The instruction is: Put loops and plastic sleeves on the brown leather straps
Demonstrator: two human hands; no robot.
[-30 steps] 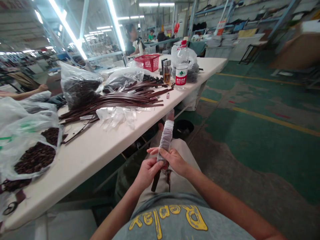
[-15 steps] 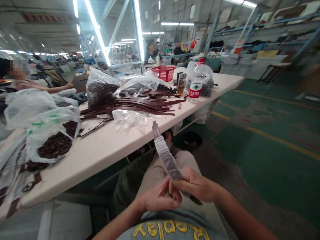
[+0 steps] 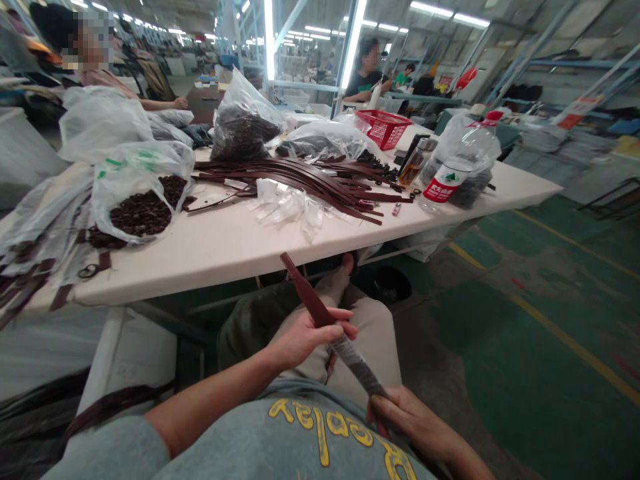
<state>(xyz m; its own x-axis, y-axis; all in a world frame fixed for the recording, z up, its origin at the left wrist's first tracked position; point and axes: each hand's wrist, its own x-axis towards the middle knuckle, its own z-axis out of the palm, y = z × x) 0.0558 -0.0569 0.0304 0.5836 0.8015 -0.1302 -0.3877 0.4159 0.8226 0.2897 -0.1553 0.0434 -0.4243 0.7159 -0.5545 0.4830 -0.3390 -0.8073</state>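
A flat brown strap [image 3: 311,299] with a narrowed tip slants over my lap. My left hand [image 3: 305,339] grips it near the middle, thumb on top and fingers partly extended. Below that grip, thin clear plastic wrapping [image 3: 359,363] covers the strap. My right hand [image 3: 403,412] is closed around the wrapped lower part, hiding what lies beneath the fingers. On the table [image 3: 220,240] ahead is a bundle of similar brown straps [image 3: 305,175]. Crumpled clear plastic pieces [image 3: 287,207] lie in front of that bundle.
At the left is an open plastic bag [image 3: 145,212] of small dark brown pieces, beside plastic-wrapped straps [image 3: 35,250]. Further back stand a filled clear bag [image 3: 240,127], a red basket [image 3: 385,130], a tea bottle [image 3: 416,162] and a large water bottle [image 3: 447,183]. Co-workers sit beyond.
The strap's upper end, covered or pale before, now shows bare brown. My left hand has moved up along the strap, and my right hand lower and rightward. The view has turned left and down.
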